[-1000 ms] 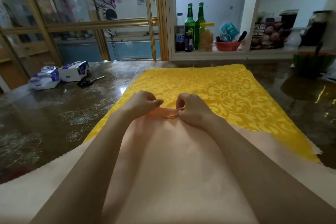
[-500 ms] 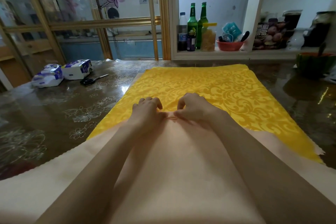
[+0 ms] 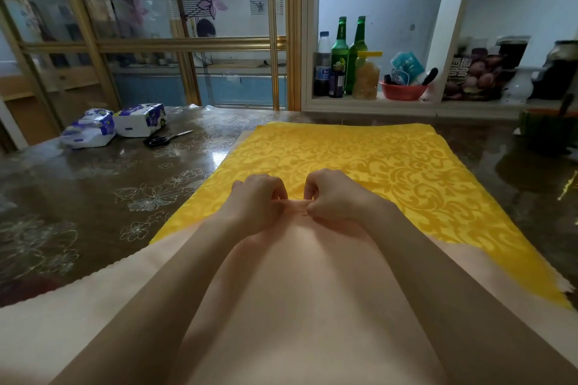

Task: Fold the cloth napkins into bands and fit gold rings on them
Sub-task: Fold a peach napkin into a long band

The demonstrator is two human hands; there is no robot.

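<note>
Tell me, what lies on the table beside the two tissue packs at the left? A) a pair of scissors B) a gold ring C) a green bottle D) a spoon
A: a pair of black-handled scissors lies on the table just right of the tissue packs; the green bottles stand on the shelf behind.

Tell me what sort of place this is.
Likely a home dining area beside a kitchen: a glossy flower-patterned table, a shelf with green bottles and a jar, and gold-framed glass sliding doors.
</note>
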